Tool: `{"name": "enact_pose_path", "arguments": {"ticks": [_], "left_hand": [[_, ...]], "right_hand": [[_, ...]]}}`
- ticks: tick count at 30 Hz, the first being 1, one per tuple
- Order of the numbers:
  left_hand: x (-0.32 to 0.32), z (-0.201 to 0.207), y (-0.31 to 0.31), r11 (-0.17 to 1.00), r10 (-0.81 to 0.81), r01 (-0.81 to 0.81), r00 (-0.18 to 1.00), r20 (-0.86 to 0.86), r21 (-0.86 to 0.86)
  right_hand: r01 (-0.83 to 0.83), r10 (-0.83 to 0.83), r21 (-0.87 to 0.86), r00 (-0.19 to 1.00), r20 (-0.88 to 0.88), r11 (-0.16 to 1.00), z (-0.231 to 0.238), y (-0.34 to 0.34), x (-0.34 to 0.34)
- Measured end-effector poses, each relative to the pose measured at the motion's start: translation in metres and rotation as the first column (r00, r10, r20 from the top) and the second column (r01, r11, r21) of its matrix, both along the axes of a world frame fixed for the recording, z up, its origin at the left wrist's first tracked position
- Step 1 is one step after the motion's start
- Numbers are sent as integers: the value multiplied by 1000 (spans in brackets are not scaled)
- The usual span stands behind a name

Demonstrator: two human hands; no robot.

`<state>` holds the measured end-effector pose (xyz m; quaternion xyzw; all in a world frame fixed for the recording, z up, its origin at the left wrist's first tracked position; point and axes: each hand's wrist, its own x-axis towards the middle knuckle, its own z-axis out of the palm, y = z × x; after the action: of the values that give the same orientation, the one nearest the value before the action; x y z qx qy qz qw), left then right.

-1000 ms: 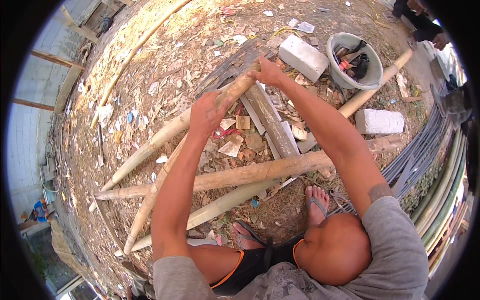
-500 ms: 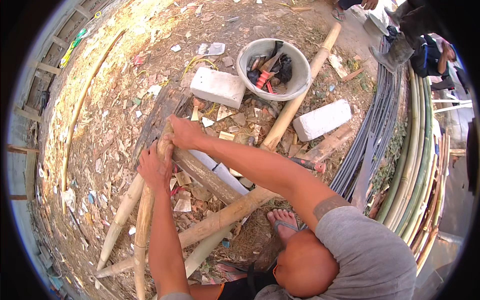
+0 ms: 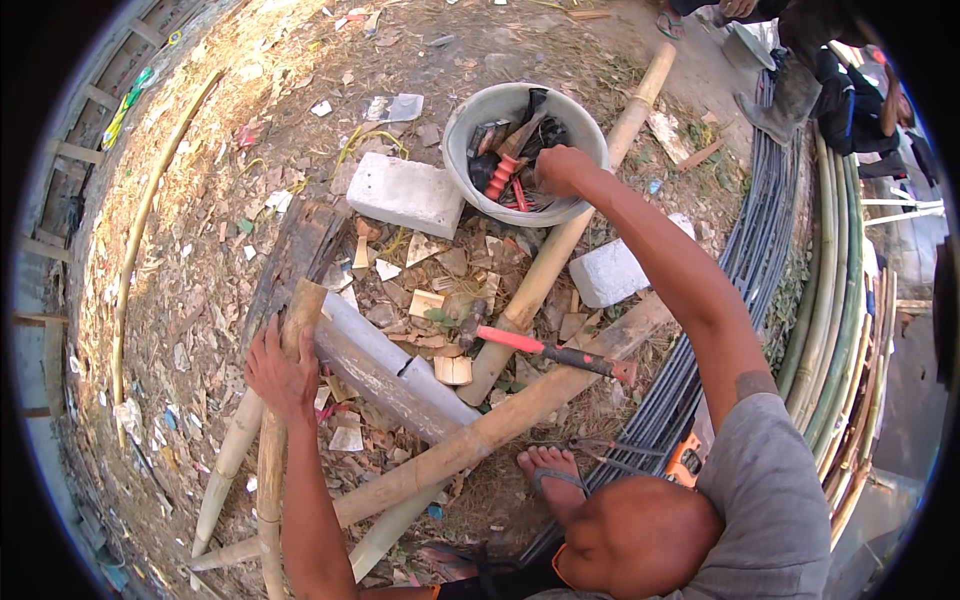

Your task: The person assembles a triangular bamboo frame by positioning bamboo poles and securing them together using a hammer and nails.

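Note:
My left hand point(image 3: 283, 370) is wrapped round the upper part of a bamboo pole point(image 3: 303, 305), just below its cut end. The pole rests beside a dark weathered plank point(image 3: 292, 262). Far to the right of it, my right hand point(image 3: 566, 170) reaches inside a grey bucket point(image 3: 530, 216) with its fingers curled down. What those fingers touch is hidden. Inside the bucket lie dark tools and a tool with a ridged red grip point(image 3: 503, 178). A hammer with a red and black handle point(image 3: 540, 348) lies across bamboo in front of the bucket.
White blocks point(image 3: 405, 195) flank the bucket. A long bamboo pole point(image 3: 450, 450) crosses before my feet. An orange-handled saw point(image 3: 685, 460) lies by my knee. Steel rods point(image 3: 745, 260) and bamboo poles point(image 3: 830, 300) run along the right. Other people are at the upper right.
My right hand has left the bamboo pole and moved right, into the bucket. My left hand stays on the pole. The hammer and the saw's handle have come into clear sight.

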<state>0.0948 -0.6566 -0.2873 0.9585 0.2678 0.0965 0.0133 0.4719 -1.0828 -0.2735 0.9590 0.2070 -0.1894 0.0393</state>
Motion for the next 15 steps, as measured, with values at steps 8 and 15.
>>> {"name": "enact_pose_path", "arguments": {"ticks": [8, 15], "left_hand": [[-25, 3, 34, 1000, -16, 17, 989, 147, -1], [23, 9, 21, 985, -44, 99, 937, 347, -143]], "right_hand": [[-192, 173, -222, 979, -106, 956, -23, 90, 12], [-196, 198, 42, 979, -49, 980, -108, -27, 90]]}}
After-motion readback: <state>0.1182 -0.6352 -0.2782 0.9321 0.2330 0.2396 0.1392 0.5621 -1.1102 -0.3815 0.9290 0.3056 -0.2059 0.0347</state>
